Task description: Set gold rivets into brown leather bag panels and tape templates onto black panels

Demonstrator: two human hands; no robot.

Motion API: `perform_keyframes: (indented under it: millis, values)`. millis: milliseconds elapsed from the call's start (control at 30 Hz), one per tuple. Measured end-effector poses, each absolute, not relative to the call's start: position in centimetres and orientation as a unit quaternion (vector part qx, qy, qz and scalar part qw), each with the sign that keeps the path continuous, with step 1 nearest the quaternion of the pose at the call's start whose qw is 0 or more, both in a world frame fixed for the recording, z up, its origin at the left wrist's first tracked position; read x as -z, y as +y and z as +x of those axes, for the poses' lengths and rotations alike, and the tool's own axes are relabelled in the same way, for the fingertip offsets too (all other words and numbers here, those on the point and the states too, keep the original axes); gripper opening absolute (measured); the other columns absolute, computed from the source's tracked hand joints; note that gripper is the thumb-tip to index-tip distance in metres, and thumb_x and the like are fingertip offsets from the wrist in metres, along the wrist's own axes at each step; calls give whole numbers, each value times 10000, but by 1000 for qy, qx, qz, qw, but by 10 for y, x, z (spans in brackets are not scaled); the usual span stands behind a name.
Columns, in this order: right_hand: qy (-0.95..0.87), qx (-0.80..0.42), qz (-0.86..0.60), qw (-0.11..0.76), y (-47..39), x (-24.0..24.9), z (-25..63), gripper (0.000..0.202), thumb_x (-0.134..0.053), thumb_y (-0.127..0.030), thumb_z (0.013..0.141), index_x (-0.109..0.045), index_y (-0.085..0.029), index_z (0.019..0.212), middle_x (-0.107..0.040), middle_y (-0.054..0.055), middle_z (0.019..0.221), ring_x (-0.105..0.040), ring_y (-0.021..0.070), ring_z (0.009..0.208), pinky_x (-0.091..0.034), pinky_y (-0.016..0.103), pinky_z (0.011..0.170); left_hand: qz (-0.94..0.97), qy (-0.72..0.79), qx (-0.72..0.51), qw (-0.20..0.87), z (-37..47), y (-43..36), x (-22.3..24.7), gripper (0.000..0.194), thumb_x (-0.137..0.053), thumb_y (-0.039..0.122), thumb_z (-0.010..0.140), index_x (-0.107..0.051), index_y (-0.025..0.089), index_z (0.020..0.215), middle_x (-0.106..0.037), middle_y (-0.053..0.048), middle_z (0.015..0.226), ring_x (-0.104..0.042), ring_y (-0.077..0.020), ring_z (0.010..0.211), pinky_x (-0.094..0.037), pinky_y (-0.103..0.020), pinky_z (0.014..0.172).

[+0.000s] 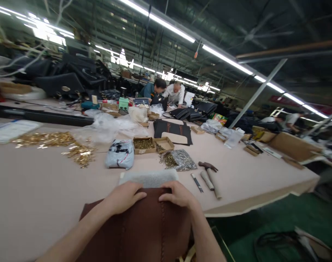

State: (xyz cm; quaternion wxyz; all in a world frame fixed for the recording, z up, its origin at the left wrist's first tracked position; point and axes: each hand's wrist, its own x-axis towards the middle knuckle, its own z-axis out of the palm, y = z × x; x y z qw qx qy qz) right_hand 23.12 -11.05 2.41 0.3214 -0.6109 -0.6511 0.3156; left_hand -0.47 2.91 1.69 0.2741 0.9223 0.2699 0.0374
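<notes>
A dark brown leather bag panel (pixel 144 225), stitched along a vertical seam, lies over the front edge of the table before me. My left hand (pixel 126 196) grips its far edge, thumb on top and fingers folded over and mostly hidden. A little to the right, my right hand (pixel 178 194) pinches the same edge in the same way. Just beyond the leather is a pale grey-white slab (pixel 152 176). To the right of my right hand lie a claw hammer (pixel 213 182), a second wooden-looking handle (pixel 206 180) and a small metal punch-like tool (pixel 196 182).
Gold metal pieces (pixel 81 153) are spread at left. Mid-table hold a plastic-wrapped bundle (pixel 120 154), a cardboard box of small brass parts (pixel 144 145) and a bag of metal fittings (pixel 179 160). Black panels (pixel 187 133) lie behind. Two people (pixel 166 91) bend over the far end.
</notes>
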Motion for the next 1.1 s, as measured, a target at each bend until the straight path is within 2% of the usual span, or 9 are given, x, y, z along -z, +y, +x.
perform_keyframes:
  millis: [133,267,433,533,700,767,867,933,1100]
  values:
    - [-643,-258,-626,358,-110,-7,242,314,-853,-438,784,-832,-275,1051,-792,11,974,-695,239,900,-508,311,839,919,284,-57,267,7,31,7,409,-455,561,998,-716,251,944,-764,-75,977,-710,-298,955,-469,-357,799]
    - [-540,-98,-714,435,-118,2,281,335,-742,-446,888,-784,-214,1126,-745,68,1083,-668,213,904,-511,313,853,913,270,-71,298,5,38,13,442,-430,599,1008,-716,271,933,-765,-29,968,-707,-271,964,-465,-338,818]
    - [-369,-13,-893,256,-145,14,348,441,-729,-454,860,-758,-127,1154,-733,185,1146,-680,296,1031,-490,362,934,910,259,-80,314,-2,34,3,468,-427,600,1013,-726,249,936,-768,-24,973,-693,-242,947,-450,-308,789]
    - [-379,-62,-898,217,-153,31,375,326,-705,-386,863,-772,-114,1029,-754,200,981,-704,328,938,-491,397,884,903,254,-88,335,-4,37,4,453,-433,557,1022,-736,228,945,-772,-38,992,-683,-227,943,-447,-300,801]
    - [-369,-36,-912,174,-156,46,392,262,-561,-301,935,-740,-132,1028,-736,227,1025,-695,333,933,-471,417,854,883,259,-117,373,-8,40,10,464,-441,550,1020,-735,202,928,-759,-44,949,-663,-212,885,-446,-284,771]
    - [-369,-57,-897,236,-154,40,384,235,-547,-326,952,-720,-166,956,-724,167,921,-672,293,834,-472,383,761,878,261,-127,380,-9,40,11,465,-451,556,1016,-733,201,911,-753,-40,925,-657,-210,864,-435,-279,755]
    - [-354,-170,-775,495,-146,24,341,258,-604,-460,953,-666,-212,915,-634,35,746,-551,190,629,-397,294,559,878,264,-128,378,-7,40,10,445,-478,550,1011,-732,207,884,-751,-32,898,-649,-209,844,-410,-276,733]
    - [-327,-265,-634,649,-137,15,294,307,-692,-519,910,-655,-218,959,-635,0,798,-480,128,576,-338,246,494,878,267,-123,379,-6,40,8,435,-487,539,1010,-729,207,870,-751,-32,884,-643,-207,828,-394,-276,718]
    - [-272,-402,-475,735,-106,17,193,338,-850,-440,815,-662,-205,968,-682,-7,878,-596,106,662,-452,206,552,869,247,-124,411,-5,42,2,419,-493,500,1009,-721,182,861,-742,-30,857,-625,-194,810,-391,-270,715]
